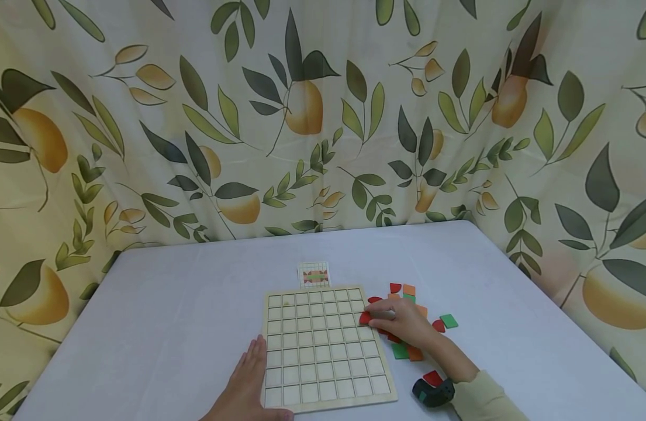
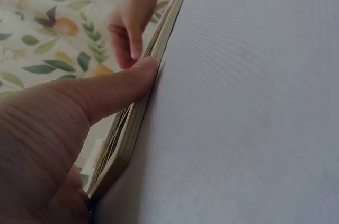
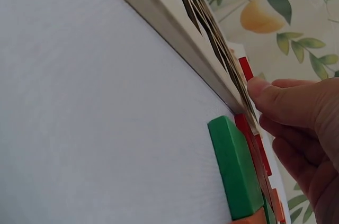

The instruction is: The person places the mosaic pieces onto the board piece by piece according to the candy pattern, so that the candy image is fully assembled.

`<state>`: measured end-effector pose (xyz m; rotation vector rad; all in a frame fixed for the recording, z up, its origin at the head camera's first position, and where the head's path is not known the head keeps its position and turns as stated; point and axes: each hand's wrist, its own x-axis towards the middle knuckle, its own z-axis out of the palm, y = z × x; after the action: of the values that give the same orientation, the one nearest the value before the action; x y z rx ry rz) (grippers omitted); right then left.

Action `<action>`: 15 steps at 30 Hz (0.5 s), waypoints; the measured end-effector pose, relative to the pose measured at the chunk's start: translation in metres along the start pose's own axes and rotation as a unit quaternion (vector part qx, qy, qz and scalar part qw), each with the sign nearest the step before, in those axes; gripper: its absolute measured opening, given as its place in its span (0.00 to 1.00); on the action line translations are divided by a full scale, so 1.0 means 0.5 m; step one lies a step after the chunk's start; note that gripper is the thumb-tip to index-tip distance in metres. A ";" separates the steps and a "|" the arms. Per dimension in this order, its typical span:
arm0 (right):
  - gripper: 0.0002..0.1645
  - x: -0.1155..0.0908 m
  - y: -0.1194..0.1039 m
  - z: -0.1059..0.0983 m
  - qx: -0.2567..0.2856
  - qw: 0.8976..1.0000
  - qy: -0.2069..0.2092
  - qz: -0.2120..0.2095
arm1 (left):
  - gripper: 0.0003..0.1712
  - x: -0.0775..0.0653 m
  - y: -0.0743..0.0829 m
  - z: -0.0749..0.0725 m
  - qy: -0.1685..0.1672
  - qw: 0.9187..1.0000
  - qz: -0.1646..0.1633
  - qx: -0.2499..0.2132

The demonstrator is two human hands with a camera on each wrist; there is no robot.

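A wooden grid board (image 1: pixel 330 404) lies flat on the white table. My left hand (image 1: pixel 242 383) rests against its near left corner, fingers straight along the left side. In the left wrist view, the left thumb (image 2: pixel 119 89) touches the board's near edge. At the board's right edge, in the upper half, my right hand (image 1: pixel 404 321) pinches a small red tile (image 1: pixel 365 318) between thumb and fingertips. The right wrist view shows this red tile (image 3: pixel 246 68) at the fingertips, over the board's edge (image 3: pixel 175 38). Part of the tile is hidden by the fingers.
Loose red, orange and green tiles lie right of the board, among them a green square (image 1: pixel 449 320) and an orange square (image 1: pixel 409 289). A small pattern card (image 1: pixel 314 275) lies beyond the board. A black band (image 1: pixel 433 393) is around my right wrist. A patterned curtain (image 1: pixel 323 175) hangs behind.
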<state>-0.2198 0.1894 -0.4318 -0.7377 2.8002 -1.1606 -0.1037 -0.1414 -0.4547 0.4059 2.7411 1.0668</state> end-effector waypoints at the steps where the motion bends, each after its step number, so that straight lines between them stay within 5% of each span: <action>1: 0.17 0.001 0.000 0.001 0.000 1.000 -0.002 0.000 | 0.78 0.000 0.000 0.000 0.000 1.000 0.000 0.005; 15: 0.15 0.010 0.013 0.008 0.015 1.000 -0.005 -0.016 | 0.76 -0.003 0.001 -0.002 0.004 1.000 0.017 0.003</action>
<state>-0.2260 0.1886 -0.4385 -0.7864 2.7670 -1.1962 -0.1025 -0.1422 -0.4537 0.4531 2.7536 1.0713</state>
